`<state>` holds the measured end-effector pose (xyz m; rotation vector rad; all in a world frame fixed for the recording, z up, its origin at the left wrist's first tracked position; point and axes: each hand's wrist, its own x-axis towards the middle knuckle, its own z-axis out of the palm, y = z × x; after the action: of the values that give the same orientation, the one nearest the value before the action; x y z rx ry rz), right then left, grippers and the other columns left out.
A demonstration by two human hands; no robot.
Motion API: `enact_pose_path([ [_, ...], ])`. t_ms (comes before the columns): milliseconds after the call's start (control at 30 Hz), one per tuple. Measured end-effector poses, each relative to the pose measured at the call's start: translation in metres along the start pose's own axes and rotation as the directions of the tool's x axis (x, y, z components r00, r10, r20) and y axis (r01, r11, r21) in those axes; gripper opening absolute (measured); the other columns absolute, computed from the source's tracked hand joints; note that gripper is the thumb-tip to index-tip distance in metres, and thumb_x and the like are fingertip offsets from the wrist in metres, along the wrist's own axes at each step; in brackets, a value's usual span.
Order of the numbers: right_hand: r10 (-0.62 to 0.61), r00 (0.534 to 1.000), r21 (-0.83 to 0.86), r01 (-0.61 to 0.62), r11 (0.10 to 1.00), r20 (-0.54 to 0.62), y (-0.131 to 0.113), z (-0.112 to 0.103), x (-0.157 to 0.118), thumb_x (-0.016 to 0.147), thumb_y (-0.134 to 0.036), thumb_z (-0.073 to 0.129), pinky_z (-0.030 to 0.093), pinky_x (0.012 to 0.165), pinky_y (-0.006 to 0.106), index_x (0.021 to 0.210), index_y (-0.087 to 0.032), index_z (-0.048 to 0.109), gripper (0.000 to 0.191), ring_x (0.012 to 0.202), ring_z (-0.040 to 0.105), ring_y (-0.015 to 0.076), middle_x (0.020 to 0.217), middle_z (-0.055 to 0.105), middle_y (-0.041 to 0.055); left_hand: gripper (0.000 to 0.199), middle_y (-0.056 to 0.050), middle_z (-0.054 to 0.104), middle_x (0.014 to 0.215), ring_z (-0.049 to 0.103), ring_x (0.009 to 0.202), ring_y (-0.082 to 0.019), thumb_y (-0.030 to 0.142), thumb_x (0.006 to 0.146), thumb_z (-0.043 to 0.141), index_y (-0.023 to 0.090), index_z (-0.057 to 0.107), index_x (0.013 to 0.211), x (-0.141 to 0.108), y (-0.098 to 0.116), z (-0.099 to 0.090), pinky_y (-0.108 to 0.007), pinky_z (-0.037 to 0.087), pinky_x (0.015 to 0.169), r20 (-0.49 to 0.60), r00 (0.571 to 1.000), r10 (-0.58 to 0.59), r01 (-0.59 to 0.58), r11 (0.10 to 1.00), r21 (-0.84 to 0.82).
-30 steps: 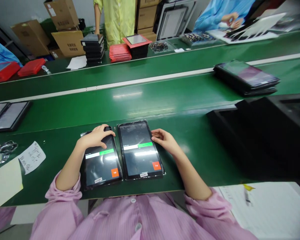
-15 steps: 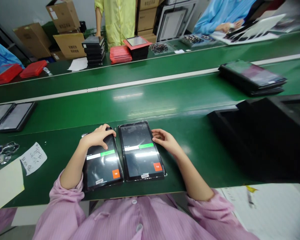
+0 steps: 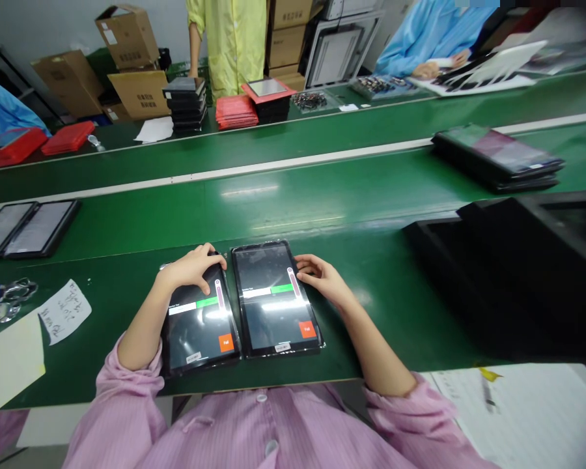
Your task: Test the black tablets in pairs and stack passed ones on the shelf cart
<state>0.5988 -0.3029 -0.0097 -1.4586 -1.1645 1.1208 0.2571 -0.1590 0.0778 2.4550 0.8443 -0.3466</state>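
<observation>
Two black tablets lie side by side on the green table, each with a green and white bar, a red Fail box and a slim vertical slider on its lit screen. Across the upper part of the left tablet [image 3: 200, 335] rests my left hand [image 3: 191, 268], its thumb on the screen and its fingers over the top and right edge. My right hand [image 3: 323, 280] is at the upper right edge of the right tablet [image 3: 273, 319], gripping that side with curled fingers; the fingertips are partly hidden by the edge.
Black foam trays [image 3: 508, 280] stand at the right, with stacked tablets [image 3: 501, 156] behind. Two tablets [image 3: 39, 228] lie at the left, near a handwritten note [image 3: 66, 311]. A white sheet [image 3: 537, 410] is at the lower right. People work beyond the belt [image 3: 200, 212].
A slim vertical slider has appeared on both screens. My hands have hardly moved; the view has shifted slightly.
</observation>
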Motion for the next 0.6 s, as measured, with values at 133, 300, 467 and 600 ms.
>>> enact_pose_path([
  [133,0.005,0.999,0.005,-0.006,1.0,0.032,0.0,-0.002,0.001,0.068,-0.035,0.075,0.056,0.085,0.041,0.109,-0.02,0.063,0.045,0.084,0.064,0.0206,0.095,0.064,0.0059,0.087,-0.008,0.043,0.134,0.047,0.123,-0.033,0.028,0.062,0.088,0.036,0.047,0.139,-0.003,-0.009,0.005,-0.046,0.041,0.105,-0.057,0.998,0.003,-0.005,0.999,-0.051],
  [300,-0.004,0.998,0.017,0.003,1.0,0.064,0.004,-0.003,0.007,0.068,-0.036,0.075,0.055,0.085,0.042,0.111,-0.02,0.06,0.048,0.081,0.063,0.0192,0.096,0.062,0.0053,0.112,-0.015,0.04,0.148,0.043,0.134,-0.038,0.03,0.064,0.09,0.031,0.025,0.155,-0.008,-0.006,0.006,-0.053,0.036,0.111,-0.139,0.99,-0.016,0.027,0.997,0.074],
  [467,-0.074,0.997,-0.001,0.074,0.997,0.013,0.01,0.0,-0.008,0.072,-0.049,0.076,0.054,0.092,0.048,0.126,-0.023,0.052,0.064,0.092,0.064,0.0237,0.106,0.06,0.0086,0.104,-0.02,0.035,0.156,0.029,0.146,-0.039,0.039,0.068,0.089,0.024,0.031,0.153,-0.052,0.033,0.032,-0.068,0.011,0.118,-0.384,0.909,0.165,0.001,0.917,0.398],
  [600,-0.23,0.968,-0.133,0.242,0.961,0.099,0.012,0.007,-0.069,0.064,-0.062,0.083,0.042,0.109,0.057,0.154,-0.027,0.02,0.115,0.136,0.044,0.0383,0.153,0.028,0.0198,0.098,-0.019,0.041,0.153,0.04,0.14,-0.041,0.066,0.074,0.075,0.028,0.034,0.154,-0.118,0.053,0.111,-0.073,0.004,0.116,-0.437,0.811,0.388,-0.132,0.85,0.51],
])
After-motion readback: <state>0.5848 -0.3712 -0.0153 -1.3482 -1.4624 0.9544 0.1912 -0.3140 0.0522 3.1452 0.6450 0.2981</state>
